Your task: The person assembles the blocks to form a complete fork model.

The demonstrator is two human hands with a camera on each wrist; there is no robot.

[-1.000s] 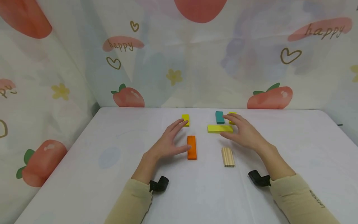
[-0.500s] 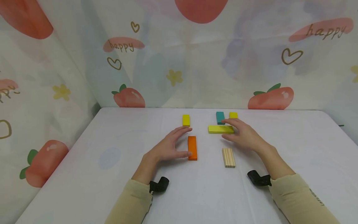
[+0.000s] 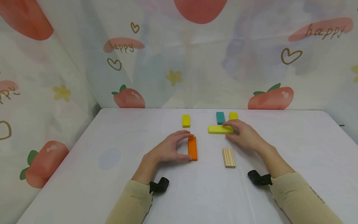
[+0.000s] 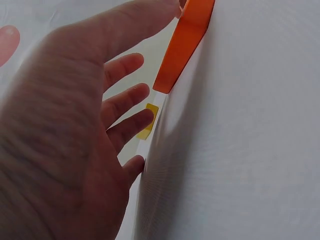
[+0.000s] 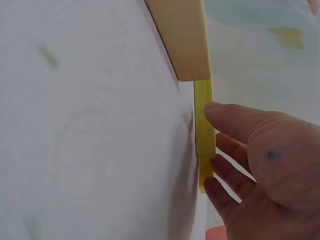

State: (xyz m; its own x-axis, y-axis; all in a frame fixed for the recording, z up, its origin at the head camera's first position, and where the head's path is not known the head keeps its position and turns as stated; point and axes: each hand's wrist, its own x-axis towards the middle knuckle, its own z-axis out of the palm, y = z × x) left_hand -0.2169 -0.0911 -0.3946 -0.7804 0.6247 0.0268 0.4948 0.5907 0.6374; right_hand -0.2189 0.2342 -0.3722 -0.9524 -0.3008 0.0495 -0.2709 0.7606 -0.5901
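Observation:
My left hand (image 3: pixel 169 148) is curved beside the orange block (image 3: pixel 193 148), thumb tip by its near end and fingertips by its far end. In the left wrist view, a small gap shows between the fingertips and the orange block (image 4: pixel 185 47). On the right, my right hand (image 3: pixel 246 135) straddles the right part of the long yellow-green block (image 3: pixel 216 130). Its thumb is by the near side, its fingers by the far side. The right wrist view shows the thumb overlapping the yellow-green block (image 5: pixel 204 125); a firm grip is not visible. Both blocks lie flat on the table.
A plain wooden block (image 3: pixel 228 158) lies nearer, between the arms. Behind are a teal block (image 3: pixel 220 117), a small yellow block (image 3: pixel 233 115) partly behind my right hand, and another yellow block (image 3: pixel 185 120) left. The table's far edge meets a printed cloth (image 3: pixel 207 77).
My left fingers have come back from the left yellow block to the orange block's far end. The right thumb and fingers have drawn closer together around the yellow-green block. The blocks stay put.

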